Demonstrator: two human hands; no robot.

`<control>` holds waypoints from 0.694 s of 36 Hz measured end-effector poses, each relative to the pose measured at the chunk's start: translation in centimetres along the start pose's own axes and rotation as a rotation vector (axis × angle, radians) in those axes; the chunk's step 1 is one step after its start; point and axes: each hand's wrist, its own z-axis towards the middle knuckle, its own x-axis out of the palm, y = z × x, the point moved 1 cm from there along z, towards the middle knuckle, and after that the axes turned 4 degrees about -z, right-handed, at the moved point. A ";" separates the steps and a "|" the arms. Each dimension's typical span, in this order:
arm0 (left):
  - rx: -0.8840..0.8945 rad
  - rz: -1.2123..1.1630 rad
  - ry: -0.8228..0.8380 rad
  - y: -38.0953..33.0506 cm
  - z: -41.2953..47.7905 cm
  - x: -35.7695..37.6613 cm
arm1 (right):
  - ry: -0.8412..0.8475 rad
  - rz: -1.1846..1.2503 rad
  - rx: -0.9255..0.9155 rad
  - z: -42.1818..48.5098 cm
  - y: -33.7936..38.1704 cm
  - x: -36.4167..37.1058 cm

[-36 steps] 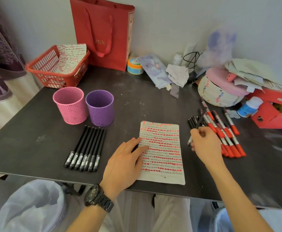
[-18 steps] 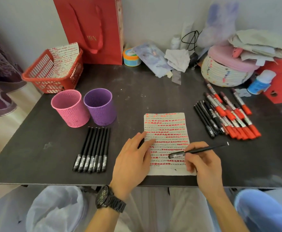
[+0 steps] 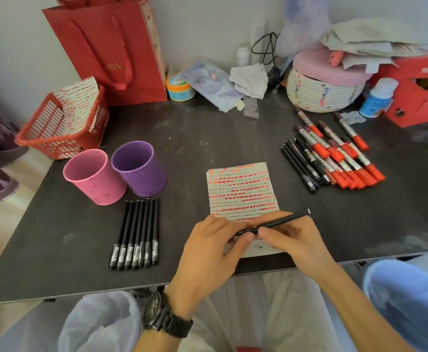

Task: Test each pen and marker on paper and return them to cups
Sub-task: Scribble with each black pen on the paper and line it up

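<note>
A black pen [image 3: 282,221] lies across both hands over the near end of the paper [image 3: 241,191], which is covered in rows of red and black marks. My right hand [image 3: 293,243] grips the pen's barrel. My left hand [image 3: 213,252] pinches its cap end. A row of several black pens [image 3: 136,235] lies left of the paper, below a pink cup [image 3: 95,176] and a purple cup [image 3: 139,171]. At the right lie several more black pens [image 3: 301,166] and red-capped markers [image 3: 345,158].
A red basket [image 3: 60,128] holding marked paper and a red gift bag [image 3: 111,49] stand at the back left. A woven lidded basket [image 3: 324,82], a red box [image 3: 421,92], a small bottle [image 3: 379,97] and crumpled papers crowd the back right. The table's front edge [image 3: 131,288] runs just below my hands.
My right hand took a black pen from the right pile and carried it over the paper's near end. My left hand left the paper and closed on the pen's cap end.
</note>
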 end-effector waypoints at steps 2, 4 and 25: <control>-0.013 0.028 0.015 -0.1 0.1 -0.2 | -0.037 -0.010 0.034 0.1 0.0 0.0; -0.031 0.058 0.022 -0.3 0.0 -0.3 | -0.071 0.000 0.057 0.0 0.0 0.0; -0.109 0.351 -0.095 -1.4 0.2 0.6 | -0.048 0.092 0.064 0.1 -0.4 -0.8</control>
